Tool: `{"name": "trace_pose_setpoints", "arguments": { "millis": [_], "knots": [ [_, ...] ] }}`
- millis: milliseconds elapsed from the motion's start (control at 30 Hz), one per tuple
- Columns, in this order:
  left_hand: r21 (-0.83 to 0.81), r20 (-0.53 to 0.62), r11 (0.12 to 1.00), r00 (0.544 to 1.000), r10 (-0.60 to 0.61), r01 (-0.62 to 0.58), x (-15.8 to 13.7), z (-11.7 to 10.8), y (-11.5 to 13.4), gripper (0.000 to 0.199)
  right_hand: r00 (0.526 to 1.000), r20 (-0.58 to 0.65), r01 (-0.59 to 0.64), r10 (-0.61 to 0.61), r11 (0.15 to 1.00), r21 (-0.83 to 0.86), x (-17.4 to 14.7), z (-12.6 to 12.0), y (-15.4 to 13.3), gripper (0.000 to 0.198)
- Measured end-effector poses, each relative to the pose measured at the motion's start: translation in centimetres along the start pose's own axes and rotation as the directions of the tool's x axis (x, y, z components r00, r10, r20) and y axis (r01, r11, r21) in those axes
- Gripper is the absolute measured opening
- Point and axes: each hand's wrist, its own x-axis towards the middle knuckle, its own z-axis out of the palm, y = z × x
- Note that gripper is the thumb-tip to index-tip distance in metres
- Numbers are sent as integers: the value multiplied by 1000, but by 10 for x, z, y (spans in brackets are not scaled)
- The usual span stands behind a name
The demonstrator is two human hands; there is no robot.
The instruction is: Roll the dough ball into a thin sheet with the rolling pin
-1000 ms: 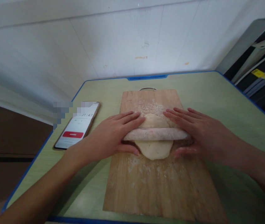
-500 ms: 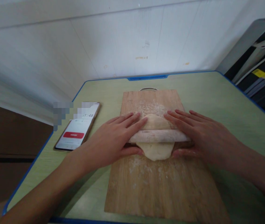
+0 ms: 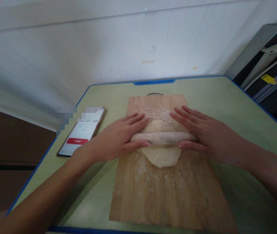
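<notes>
A floured rolling pin [image 3: 163, 138] lies crosswise over a flat, rounded piece of dough [image 3: 162, 157]. The dough shows both beyond the pin and on its near side. My left hand [image 3: 122, 135] grips the pin's left end, thumb on the near side and fingers reaching over the far side. At the other end my right hand [image 3: 203, 133] holds it the same way, its fingers stretched forward. Beneath the dough is a wooden cutting board [image 3: 170, 198], dusted with flour, and a metal handle [image 3: 155, 94] sticks out at its far edge.
A phone [image 3: 81, 133] showing a timer lies left of the board on the green, blue-edged table [image 3: 226, 104]. Behind the table stands a white wall [image 3: 128, 42]. Dark items with a yellow label [image 3: 269, 79] are at the far right.
The rolling pin has moved slightly away from me over the dough, both hands going with it. My thumbs now press at the pin's near side, higher than before.
</notes>
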Motion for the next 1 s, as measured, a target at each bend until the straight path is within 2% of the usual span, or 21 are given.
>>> {"name": "trace_pose_setpoints", "arguments": {
  "millis": [133, 233, 367, 533, 733, 867, 1000],
  "knots": [
    [5, 0, 1000, 1000, 5, -5, -3, -1, 7, 73, 1000, 3, 5, -5, 1000, -10, -5, -2, -8, 68],
    [18, -23, 999, 999, -29, 29, -3, -1, 12, 62, 999, -1, -42, 42, 999, -35, -5, 1, -11, 64],
    [16, -51, 996, 995, -88, 89, 2, 0, 12, 65, 991, -11, -131, 130, 991, -20, 0, 5, -8, 69],
    [70, -80, 993, 993, -87, 93, -2, 2, 17, 63, 990, 48, -134, 132, 991, 29, -2, 3, -9, 59],
    [18, -100, 998, 993, -65, 67, 3, 1, 13, 55, 988, 58, -149, 143, 981, 123, 6, -3, -6, 60],
    [42, -102, 998, 994, -51, 56, -1, 1, 19, 53, 984, 37, -174, 172, 981, 88, 3, -3, -13, 51],
    [54, -108, 997, 993, -48, 54, -4, 1, 21, 52, 991, -13, -134, 135, 990, 50, 1, 0, -16, 48]
  ]
}}
